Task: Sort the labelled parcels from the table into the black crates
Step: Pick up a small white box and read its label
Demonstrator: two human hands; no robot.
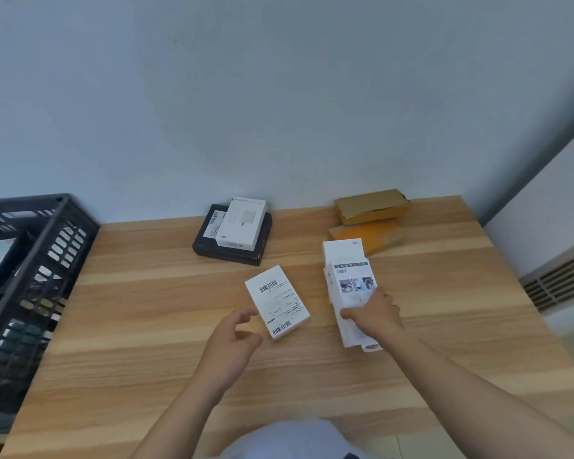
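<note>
While my right hand [373, 314] is gripping the tall white box [353, 294] at right of centre in the frame, with fingers curled over its lower front and thumb on its left edge, my left hand [234, 342] is hovering just beside the labelled white parcel [279, 306], fingers loosely curled and apart, holding nothing. I am not touching that parcel; it is lying flat on the wooden worktop [130, 326] near the middle of the frame, turned at a slant, barcode label facing up. The tall box I am holding is showing small product pictures on its front, and a second white box [342, 248] is lying just behind it, further up the frame; whether the two are touching I cannot tell.

Toward the upper middle of the frame, a flat black box [232, 253] is sitting against the wall [279, 94] with a white box [242, 223] stacked on top of it, and a barcode label is showing on the black lid at the stack's left. In the upper right part of the worktop two tan parcels are lying close together: a gold-brown parcel [371, 205] nearest the wall and an orange-tan parcel [368, 236] just in front of it.

At the left edge of the frame the black crate [47, 260] is standing beside the worktop, something pale lying inside it. A vent grille [557, 283] is showing at the far right.
</note>
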